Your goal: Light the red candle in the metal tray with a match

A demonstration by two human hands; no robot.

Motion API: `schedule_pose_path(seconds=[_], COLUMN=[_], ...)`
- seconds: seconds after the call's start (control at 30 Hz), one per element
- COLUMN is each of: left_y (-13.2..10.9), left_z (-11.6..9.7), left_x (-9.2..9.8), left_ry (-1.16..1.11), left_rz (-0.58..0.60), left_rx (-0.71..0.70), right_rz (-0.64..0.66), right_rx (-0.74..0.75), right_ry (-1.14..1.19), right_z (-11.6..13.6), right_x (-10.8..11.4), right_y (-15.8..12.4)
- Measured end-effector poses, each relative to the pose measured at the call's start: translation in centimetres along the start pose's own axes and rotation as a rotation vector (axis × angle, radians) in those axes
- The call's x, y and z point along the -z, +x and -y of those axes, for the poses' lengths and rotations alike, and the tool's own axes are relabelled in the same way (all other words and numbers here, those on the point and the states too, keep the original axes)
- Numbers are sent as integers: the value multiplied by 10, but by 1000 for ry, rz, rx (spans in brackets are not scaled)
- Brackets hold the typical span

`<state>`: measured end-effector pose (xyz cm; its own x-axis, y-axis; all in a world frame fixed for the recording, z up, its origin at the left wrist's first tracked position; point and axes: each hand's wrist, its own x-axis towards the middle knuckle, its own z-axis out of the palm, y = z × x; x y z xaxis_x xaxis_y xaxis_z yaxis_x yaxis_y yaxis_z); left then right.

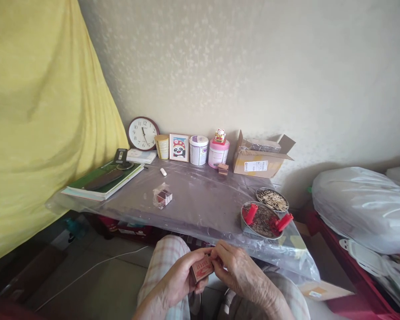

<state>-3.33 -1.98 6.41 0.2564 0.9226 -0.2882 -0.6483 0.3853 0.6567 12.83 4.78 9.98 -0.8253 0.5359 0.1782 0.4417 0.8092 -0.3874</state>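
My left hand [179,280] is wrapped round a small red matchbox [202,268], held over my lap in front of the table edge. My right hand [240,271] pinches at the right end of the same matchbox, fingers curled. On the table's right end stands a round metal tray [260,221] of dark-tipped matches with two red handles sticking up. Behind it lies a second metal dish [272,199] of pale wooden sticks.
Plastic-covered table [203,200] with a small wrapped packet [162,197], books [103,181] at left, a clock [142,133], tins [198,150], a picture frame [179,147] and an open cardboard box [258,161] along the wall. A white plastic bag [363,204] lies at right; yellow curtain [36,124] at left.
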Motion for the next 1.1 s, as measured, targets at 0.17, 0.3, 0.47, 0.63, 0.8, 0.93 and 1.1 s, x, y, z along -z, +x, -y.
schedule_pose_path(seconds=[0.17,0.3,0.47,0.63,0.8,0.93,1.1], left_y=[0,0,-2,-2,-1,-1,2], left_z=[1,2,-1,-4,-7,-9,-6], left_x=[6,9,6,5,-2,-10,-15], left_ry=[-17,-34,-33,-16,35,82,89], left_rz=[-32,-35,-8,-51,-89,-141,-218], left_rx=[7,-12,-47,-101,-205,-239,-323], right_rz=[39,-5,-67,-202,-308,-355,-370], right_rx=[-73,-88,-97,-149,-154,-135,-73], right_ry=[108,198,323,386,432,427,337], right_z=[1,-1,-9,-19,-16,-13,-10], right_x=[9,10,10,11,8,6,4], right_y=[0,-1,-6,-11,-11,-10,-13])
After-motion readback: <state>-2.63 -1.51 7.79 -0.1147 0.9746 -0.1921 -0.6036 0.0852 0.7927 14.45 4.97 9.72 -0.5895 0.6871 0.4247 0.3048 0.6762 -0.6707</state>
